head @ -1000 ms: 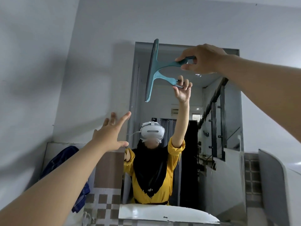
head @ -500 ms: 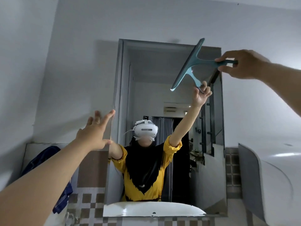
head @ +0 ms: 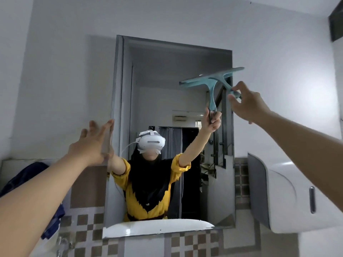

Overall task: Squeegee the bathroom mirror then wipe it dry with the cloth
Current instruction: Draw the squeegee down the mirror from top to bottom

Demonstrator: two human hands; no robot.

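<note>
fingers (head: 234,98) of right hand (head: 246,103) pinch squeegee (head: 211,80) handle.

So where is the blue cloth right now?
In the head view the blue cloth hangs at the far left against the wall, below and left of the mirror, partly hidden behind the left arm. The left hand is not touching it.

Wall mirror (head: 157,86), frameless, reflecting the person. Teal squeegee (head: 213,78), blade near-horizontal at the upper right of the glass, handle pinched by right hand (head: 245,102). Left hand (head: 92,143), fingers spread, at mirror's left edge. Blue cloth (head: 24,175) lower left. White dispenser (head: 289,193) right.
</note>
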